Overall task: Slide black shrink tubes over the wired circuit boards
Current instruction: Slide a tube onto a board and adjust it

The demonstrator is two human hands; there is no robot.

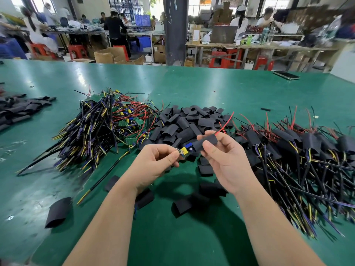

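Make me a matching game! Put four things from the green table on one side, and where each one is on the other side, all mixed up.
Things:
1. bare wired boards
2. loose black tubes
3. sleeved boards
4. phone

Places:
A. lying flat, far right
B. heap on the left
C. heap on the right
D. heap in the middle

Pairs: 1-B, 2-D, 3-C, 4-A

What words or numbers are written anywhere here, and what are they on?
No text can be read anywhere.
Circuit board being held: any print is too small.
Cardboard boxes at the back: blurred.
Bottles at the back: labels blurred.
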